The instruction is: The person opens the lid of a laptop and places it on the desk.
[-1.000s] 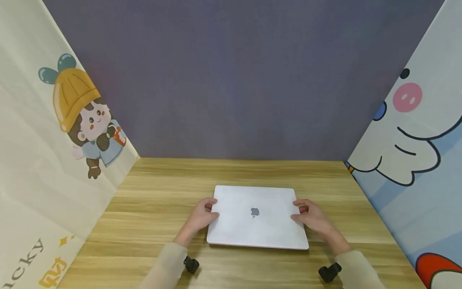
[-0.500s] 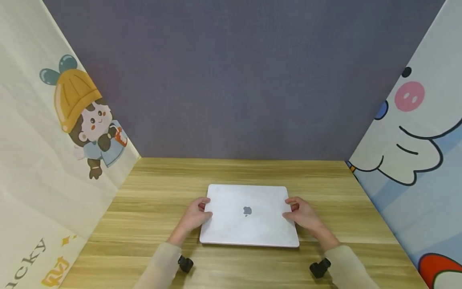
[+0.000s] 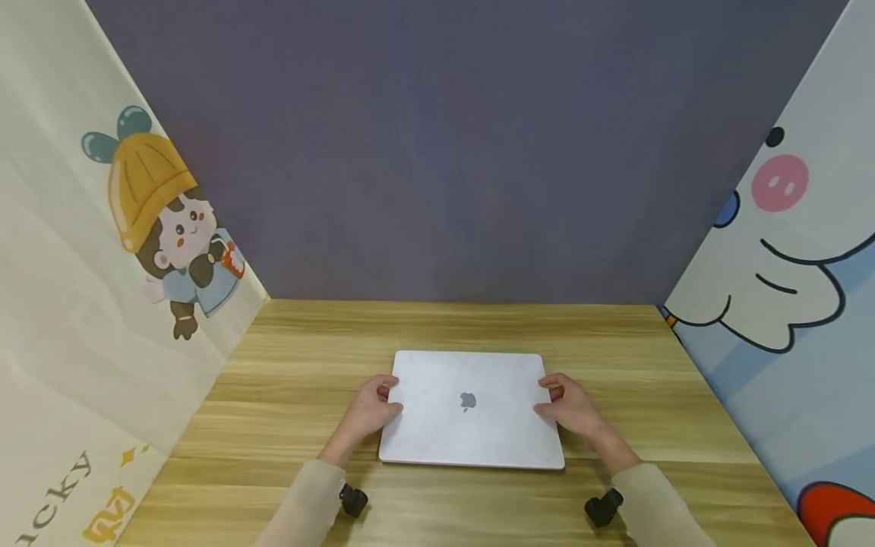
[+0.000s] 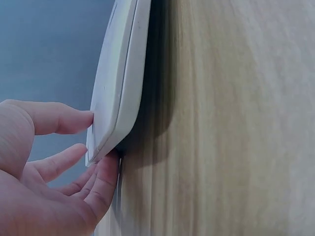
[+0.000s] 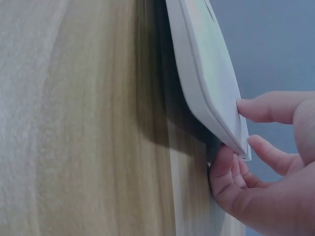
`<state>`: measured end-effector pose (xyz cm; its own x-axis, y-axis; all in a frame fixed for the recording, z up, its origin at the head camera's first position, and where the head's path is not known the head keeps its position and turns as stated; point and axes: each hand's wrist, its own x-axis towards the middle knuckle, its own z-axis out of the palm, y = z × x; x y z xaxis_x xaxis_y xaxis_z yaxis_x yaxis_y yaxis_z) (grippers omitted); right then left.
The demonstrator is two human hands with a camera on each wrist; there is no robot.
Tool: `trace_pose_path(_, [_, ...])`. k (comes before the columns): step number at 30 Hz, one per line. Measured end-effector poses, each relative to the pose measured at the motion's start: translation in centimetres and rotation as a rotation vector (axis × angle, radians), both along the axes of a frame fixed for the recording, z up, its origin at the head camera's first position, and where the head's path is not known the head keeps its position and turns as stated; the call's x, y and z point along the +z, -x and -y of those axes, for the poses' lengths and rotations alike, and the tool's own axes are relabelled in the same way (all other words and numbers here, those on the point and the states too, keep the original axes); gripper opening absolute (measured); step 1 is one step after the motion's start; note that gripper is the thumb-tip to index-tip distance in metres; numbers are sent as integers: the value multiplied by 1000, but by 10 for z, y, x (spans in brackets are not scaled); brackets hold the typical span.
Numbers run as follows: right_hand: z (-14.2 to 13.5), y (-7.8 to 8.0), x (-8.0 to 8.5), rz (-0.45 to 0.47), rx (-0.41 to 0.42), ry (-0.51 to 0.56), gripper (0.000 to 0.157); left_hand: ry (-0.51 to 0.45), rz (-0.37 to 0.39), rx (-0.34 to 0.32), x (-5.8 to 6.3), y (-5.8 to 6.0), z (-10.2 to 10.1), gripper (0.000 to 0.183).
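Note:
A silver laptop (image 3: 437, 425), its lid down with a dark apple logo on top, lies flat in the middle of the head view, close over the wooden table. My left hand (image 3: 372, 406) grips its left side, and my right hand (image 3: 570, 406) grips the right side. In the left wrist view the thumb (image 4: 64, 118) presses on the lid while other fingers (image 4: 106, 182) curl beneath the edge. The right wrist view has the same hold mirrored: thumb (image 5: 270, 105) on the lid of the laptop (image 5: 211, 73), fingers (image 5: 224, 172) tucked under its edge.
The wood-grain table (image 3: 273, 425) spreads around the laptop. A dark grey panel (image 3: 437, 152) rises at the back edge. Cartoon-printed panels flank both sides, a cream one (image 3: 55, 266) left and a white-and-blue one (image 3: 807, 380) right. Small black devices (image 3: 353, 500) sit at the wrists.
Both hands have shifted the laptop a little to the left in the head view, mostly in the first half second. Since then it has stayed almost still, with the same grip.

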<state>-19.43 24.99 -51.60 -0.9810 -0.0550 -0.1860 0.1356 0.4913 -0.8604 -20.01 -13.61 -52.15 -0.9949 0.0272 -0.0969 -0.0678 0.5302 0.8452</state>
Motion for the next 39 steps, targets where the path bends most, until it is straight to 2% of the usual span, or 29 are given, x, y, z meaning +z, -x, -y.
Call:
trace_pose_path(9, [3,1,-1,-2,-4,-46,52,30,-11,16,-2,2,-2,50])
trace_pose_path(15, [4,3,-2,-4,-8,-74,51,29,-30,-2,-2,1,-3,50])
trace_pose_path(22, [4,3,-1,-15,-18,-108,50,91,-65,-28,0,-4,-6,49])
trace_pose_path(28, [5,1,-1,-58,15,-171,49,118,-55,-7,2,-8,-11,49])
trace_pose_path(34, [8,-4,-4,-131,44,-264,45,187,-121,-31,2,-11,-18,42])
trace_pose_path(39, [11,-10,-3,-130,74,-317,46,242,-145,-52,2,-15,-24,45])
